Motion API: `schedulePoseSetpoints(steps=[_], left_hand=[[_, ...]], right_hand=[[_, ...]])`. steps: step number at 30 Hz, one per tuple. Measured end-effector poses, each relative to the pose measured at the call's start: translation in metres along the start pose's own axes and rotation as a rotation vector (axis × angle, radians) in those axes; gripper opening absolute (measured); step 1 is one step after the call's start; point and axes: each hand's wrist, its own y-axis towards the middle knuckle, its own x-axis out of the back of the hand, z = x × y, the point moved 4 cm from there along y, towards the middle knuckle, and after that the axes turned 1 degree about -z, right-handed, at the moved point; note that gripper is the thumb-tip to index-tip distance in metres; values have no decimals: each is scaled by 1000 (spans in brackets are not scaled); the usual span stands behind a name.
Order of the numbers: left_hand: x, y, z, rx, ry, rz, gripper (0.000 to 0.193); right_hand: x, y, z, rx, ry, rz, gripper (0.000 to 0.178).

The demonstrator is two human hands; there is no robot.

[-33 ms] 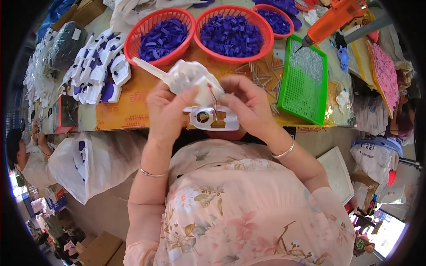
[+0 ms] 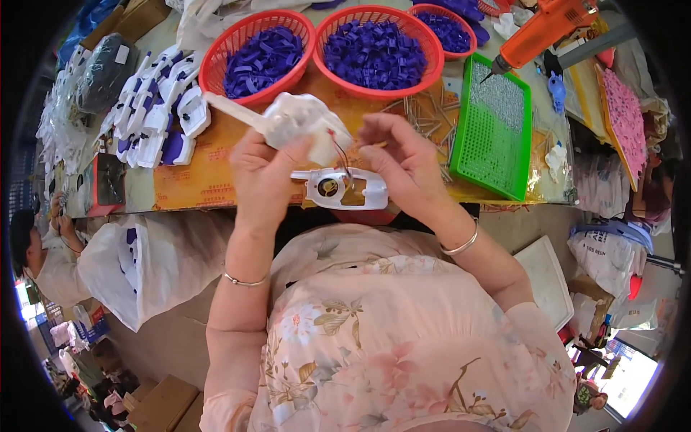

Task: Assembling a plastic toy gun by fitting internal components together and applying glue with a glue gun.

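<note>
My left hand (image 2: 268, 173) grips a white plastic shell half (image 2: 306, 122) with a long handle pointing up to the left, raised over the table. Thin red and dark wires (image 2: 340, 147) run from it down to a second white shell half (image 2: 366, 193), which has a round speaker-like part (image 2: 329, 188) and lies at the table's front edge. Just right of the raised shell, my right hand (image 2: 407, 162) is half curled, with a gap between thumb and forefinger. Nothing shows clearly between those fingers.
Red baskets (image 2: 259, 99) of small purple parts stand at the back. A green tray (image 2: 489, 137) of small metal pieces and an orange electric screwdriver (image 2: 540, 36) are on the right. Assembled white-and-purple pieces (image 2: 155, 108) lie left. Another person (image 2: 50, 245) sits far left.
The raised shell has shifted slightly left and down with my left hand. My right fingers have come away from its edge, leaving a gap.
</note>
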Motion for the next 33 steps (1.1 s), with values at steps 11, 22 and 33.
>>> schedulePoseSetpoints(steps=[11,22,33], left_hand=[[18,-6,-10,-432,592,-70,25],[22,-1,-15,-332,528,-63,29],[2,-5,-22,-272,688,79,23]], right_hand=[[-9,-9,12,307,-604,171,22],[4,-1,20,361,-478,11,19],[25,15,59,411,-573,321,25]])
